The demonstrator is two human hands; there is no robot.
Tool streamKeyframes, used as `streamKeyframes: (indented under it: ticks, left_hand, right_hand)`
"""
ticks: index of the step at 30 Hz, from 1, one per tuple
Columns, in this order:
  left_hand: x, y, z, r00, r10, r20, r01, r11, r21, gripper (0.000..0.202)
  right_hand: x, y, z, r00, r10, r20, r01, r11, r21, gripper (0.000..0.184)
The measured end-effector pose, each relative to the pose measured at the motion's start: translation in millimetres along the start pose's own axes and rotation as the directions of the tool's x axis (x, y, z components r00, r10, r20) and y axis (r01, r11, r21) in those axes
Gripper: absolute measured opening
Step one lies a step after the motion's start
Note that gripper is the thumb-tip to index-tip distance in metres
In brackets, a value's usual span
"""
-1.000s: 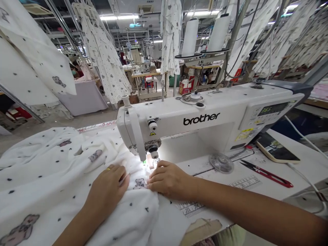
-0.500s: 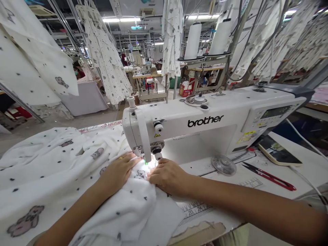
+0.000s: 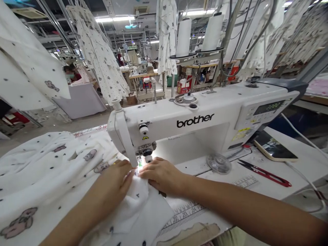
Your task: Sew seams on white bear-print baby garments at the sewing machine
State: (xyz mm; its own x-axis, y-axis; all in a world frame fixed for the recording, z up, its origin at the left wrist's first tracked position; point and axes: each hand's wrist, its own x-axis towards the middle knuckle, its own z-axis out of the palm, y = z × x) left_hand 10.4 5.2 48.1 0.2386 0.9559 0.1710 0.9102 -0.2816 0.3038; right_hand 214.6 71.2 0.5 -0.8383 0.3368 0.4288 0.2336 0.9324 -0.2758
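Note:
White fabric (image 3: pixel 66 174) printed with small dark marks and pink bears lies in folds over the left of the machine table and under the needle area. Just left of the presser foot, my left hand (image 3: pixel 114 179) has its fingers and thumb drawn together on the cloth. My right hand (image 3: pixel 164 174) is closed on the fabric to the right of the foot, fingertips beside the lit needle area. Both hands partly hide the cloth at the stitching point. Above them stands the head of a white brother sewing machine (image 3: pixel 164 123), with a white strip hanging down its front.
On the table to the right are red-handled thread snips (image 3: pixel 266 173), a clear round bobbin-like disc (image 3: pixel 219 163) and a phone (image 3: pixel 275 146) with a cable. A printed ruler (image 3: pixel 184 217) runs near the front edge. Thread cones (image 3: pixel 183 37) and hanging printed garments (image 3: pixel 98 51) stand behind.
The view has shifted, so the machine appears farther left. My left thumb has drawn in toward the fingers. My right fingers sit nearer the needle, and the bear print between the hands is hidden.

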Motion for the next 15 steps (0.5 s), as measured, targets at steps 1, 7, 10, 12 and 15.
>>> streamKeyframes:
  ticks: [1,7,10,12,15]
  left_hand:
    - [-8.8,9.3,6.7,1.0,0.01,0.0,-0.01,1.0,0.013,0.027]
    - [-39.5,15.7,45.3,0.973,0.102,-0.207,-0.091,0.994,0.062,0.016]
    - [-36.6,-2.5,39.3,0.988,0.094,-0.124,-0.11,0.985,-0.132,0.02]
    - [-31.6,-12.3,29.7,0.998,0.057,-0.041,-0.065,0.964,-0.256,0.023]
    - [-21.2,-19.7,15.1,0.997,0.021,0.074,0.008,0.927,-0.375,0.031]
  right_hand:
    - [-0.5,0.2,-2.7,1.0,0.018,-0.002,-0.018,1.0,0.003,0.017]
    - [0.8,6.0,-9.0,0.988,0.154,-0.008,-0.155,0.988,-0.021,0.019]
    - [1.6,9.4,-6.2,0.99,0.138,-0.004,-0.138,0.99,-0.022,0.015]
    - [2.6,10.8,-3.6,0.995,0.098,-0.007,-0.098,0.994,-0.037,0.012]
    - [5.6,11.2,-0.9,1.0,0.01,0.01,-0.008,0.994,-0.112,0.011]
